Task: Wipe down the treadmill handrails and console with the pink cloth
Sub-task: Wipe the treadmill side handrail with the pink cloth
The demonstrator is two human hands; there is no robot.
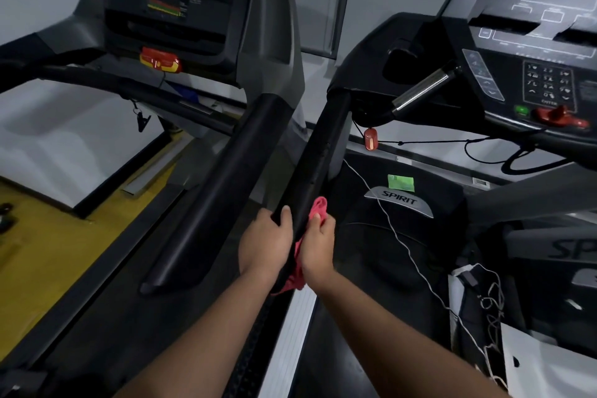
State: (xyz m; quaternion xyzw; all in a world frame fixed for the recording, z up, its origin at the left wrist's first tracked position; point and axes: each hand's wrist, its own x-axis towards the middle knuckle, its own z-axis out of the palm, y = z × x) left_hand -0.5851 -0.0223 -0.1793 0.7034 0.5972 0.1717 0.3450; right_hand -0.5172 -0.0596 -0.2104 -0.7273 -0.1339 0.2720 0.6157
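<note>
The left hand [266,241] is curled round the near end of a long black padded handrail [315,158], thumb lying over its top. This rail is the left-side rail of the right-hand treadmill, which carries a silver "SPIRIT" badge [399,202] on its motor cover. The right hand [318,245] sits just across the rail from the left one, with its fingers closed on a crumpled pink cloth [319,205] and holding it against the rail's right face. One fold of the cloth sticks up above the fingers and more hangs below the wrist.

Further up, the rail meets the dark grey console [533,42] at the upper right, which has a number keypad and a red safety key [559,116] at its lower edge. A small red oval tag [370,139] hangs on a black cord below the rail's far end. A thin white cord [403,245] trails down across the motor cover, near a green sticker [400,182].

On the left stands a second treadmill, whose own black handrail [232,178] runs close beside the held one. It has a red and yellow stop switch [160,63] under its console.
</note>
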